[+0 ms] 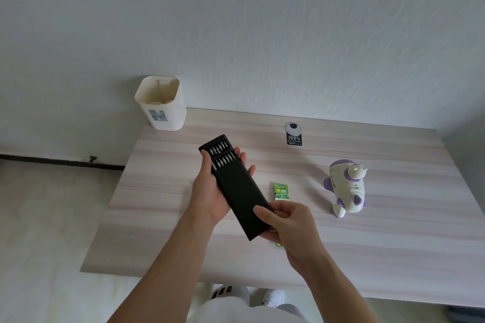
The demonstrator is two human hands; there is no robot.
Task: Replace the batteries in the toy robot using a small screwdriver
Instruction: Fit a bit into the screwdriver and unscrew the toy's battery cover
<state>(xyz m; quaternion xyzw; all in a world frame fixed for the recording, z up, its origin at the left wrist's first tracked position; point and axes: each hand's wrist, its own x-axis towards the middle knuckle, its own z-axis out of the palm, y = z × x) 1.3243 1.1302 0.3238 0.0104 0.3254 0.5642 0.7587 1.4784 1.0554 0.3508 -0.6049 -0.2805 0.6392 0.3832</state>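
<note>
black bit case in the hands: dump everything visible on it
The black bit case is a long, slim, matte box; whether it is metal or plastic cannot be told. At its far end the inner tray stands partly out, showing two rows of silvery bits. The case is held above the table, lying diagonally, with the open end away from the person and to the left. The left hand cradles its far half from below, fingertips round the right edge. The right hand pinches the near end, thumb on top.

Soft, even daylight, faint shadows, no glare; wide-angle bending at the edges, slight overall softness.
</note>
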